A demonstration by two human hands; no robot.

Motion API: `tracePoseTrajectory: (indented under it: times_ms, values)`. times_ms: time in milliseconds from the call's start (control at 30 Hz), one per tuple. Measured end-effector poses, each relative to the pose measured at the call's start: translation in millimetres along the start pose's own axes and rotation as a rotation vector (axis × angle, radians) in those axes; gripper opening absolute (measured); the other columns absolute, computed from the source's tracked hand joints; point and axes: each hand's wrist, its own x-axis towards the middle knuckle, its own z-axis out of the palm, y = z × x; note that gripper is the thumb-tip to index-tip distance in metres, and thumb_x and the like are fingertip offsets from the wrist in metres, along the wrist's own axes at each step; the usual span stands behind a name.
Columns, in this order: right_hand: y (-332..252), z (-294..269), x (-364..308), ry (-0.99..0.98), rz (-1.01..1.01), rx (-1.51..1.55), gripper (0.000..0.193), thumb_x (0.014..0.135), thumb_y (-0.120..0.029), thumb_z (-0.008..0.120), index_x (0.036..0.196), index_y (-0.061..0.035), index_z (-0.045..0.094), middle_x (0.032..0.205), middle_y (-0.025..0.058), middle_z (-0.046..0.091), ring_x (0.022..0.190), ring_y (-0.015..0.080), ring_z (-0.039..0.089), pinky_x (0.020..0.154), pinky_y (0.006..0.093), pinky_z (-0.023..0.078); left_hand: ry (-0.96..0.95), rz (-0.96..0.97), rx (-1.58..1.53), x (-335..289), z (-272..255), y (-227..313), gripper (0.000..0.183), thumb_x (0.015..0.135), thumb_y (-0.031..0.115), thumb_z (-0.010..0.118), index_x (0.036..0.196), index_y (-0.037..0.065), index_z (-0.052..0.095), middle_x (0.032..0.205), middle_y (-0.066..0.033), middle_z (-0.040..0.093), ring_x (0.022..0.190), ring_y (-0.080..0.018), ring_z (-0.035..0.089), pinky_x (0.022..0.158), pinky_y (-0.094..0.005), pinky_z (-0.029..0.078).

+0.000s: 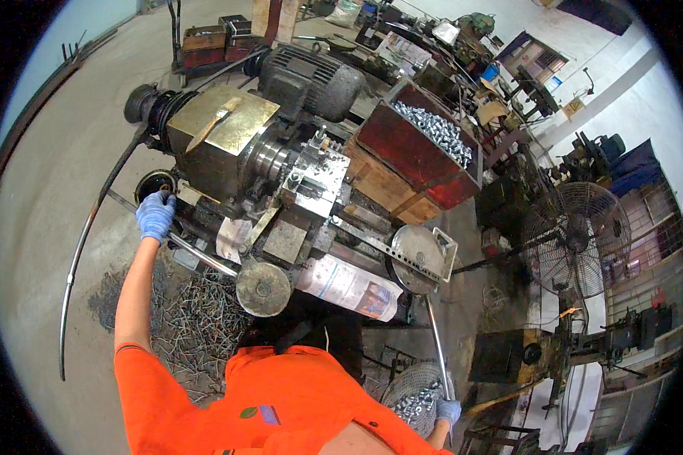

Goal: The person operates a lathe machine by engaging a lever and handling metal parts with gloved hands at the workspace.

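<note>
In a blue glove, my left hand (157,215) is at the near edge of a dark round rim (155,180) on the left of a lathe-like machine (228,144). Its fingers are curled; what they hold, if anything, is hidden. My right hand (448,411), also gloved, is low on the right, closed round a long metal lever (437,334). That lever runs up to a round handwheel (417,254) at the machine's right end. Beside the right hand, a round basket (413,396) contains small shiny metal parts. A metal tool block (319,182) stands by the spindle chuck (269,159).
A brush (214,125) lies on the machine's brass-coloured top, with a motor (311,80) behind. A red box (402,140) holds many metal parts. Metal shavings (201,322) cover the floor below. A large fan (577,233) stands right; printed paper (349,287) lies in front.
</note>
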Motion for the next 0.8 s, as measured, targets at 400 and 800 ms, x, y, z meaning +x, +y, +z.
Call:
tracePoseTrajectory:
  times_ms: [400, 800]
  values:
    - [14, 20, 7, 0.056, 0.011, -0.028, 0.045, 0.063, -0.035, 0.068, 0.088, 0.0016, 0.066, 0.092, 0.0259, 0.063, 0.091, 0.0372, 0.062, 0.078, 0.0424, 0.049, 0.022, 0.007, -0.016, 2, 7, -4, 0.027, 0.080, 0.035, 0.060, 0.093, 0.012, 0.068, 0.087, -0.0147, 0.065, 0.083, -0.0320, 0.062, 0.072, -0.0428, 0.048]
    - [15, 26, 6, 0.065, 0.021, -0.015, 0.046, 0.063, -0.037, 0.069, 0.087, 0.0019, 0.066, 0.091, 0.0261, 0.063, 0.089, 0.0370, 0.063, 0.078, 0.0411, 0.050, 0.018, 0.004, 0.005, 2, 11, -10, 0.027, 0.080, 0.034, 0.059, 0.093, 0.012, 0.068, 0.090, -0.0151, 0.065, 0.085, -0.0325, 0.062, 0.074, -0.0421, 0.048]
